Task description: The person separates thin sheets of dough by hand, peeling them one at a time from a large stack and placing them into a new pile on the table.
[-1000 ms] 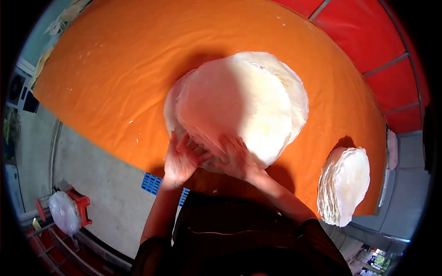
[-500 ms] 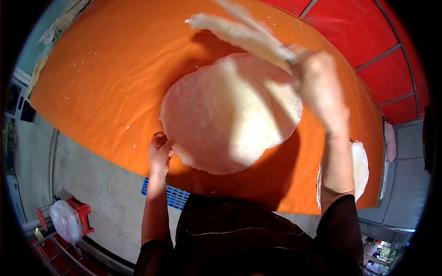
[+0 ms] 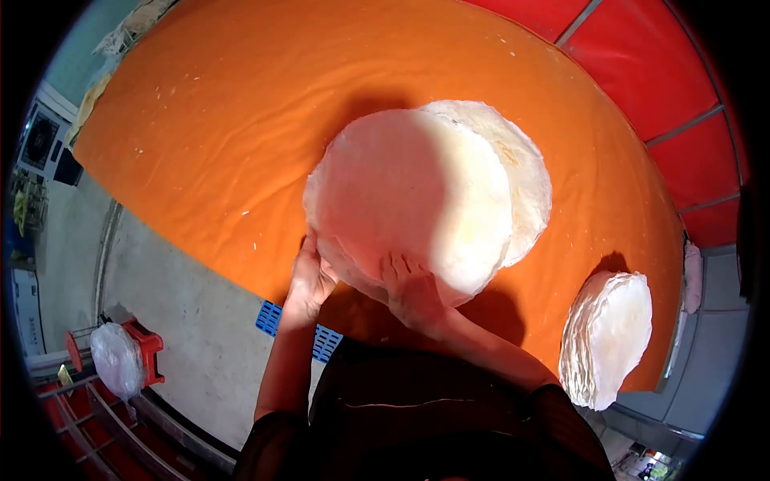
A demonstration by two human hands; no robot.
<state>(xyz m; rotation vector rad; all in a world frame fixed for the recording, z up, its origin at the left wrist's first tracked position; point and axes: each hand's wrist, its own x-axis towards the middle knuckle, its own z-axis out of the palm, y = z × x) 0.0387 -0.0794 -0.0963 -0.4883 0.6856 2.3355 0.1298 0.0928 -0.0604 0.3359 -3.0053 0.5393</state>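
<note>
A thin, pale round flatbread (image 3: 377, 176) lies in front of me on the orange cloth. Part of another round flatbread (image 3: 529, 192) sticks out from under its right side. At the lower left rim, my left hand (image 3: 311, 276) grips the edge, its fingertips partly hidden by the bread. My right hand (image 3: 413, 293) rests palm down on the near part of the top sheet, fingers stretched out and slightly apart. How many sheets lie beneath cannot be seen.
An orange cloth (image 3: 216, 120) covers the wide table. Near its right edge stands a thick stack of flatbreads (image 3: 609, 341). A blue plastic grid (image 3: 327, 343) shows below the near edge. To the lower left is a red stool (image 3: 144, 349) with a plastic bag (image 3: 116, 361).
My right hand has come down from the upper right onto the flatbread; the blurred long pale thing it held is gone from it. A second sheet now shows at the right.
</note>
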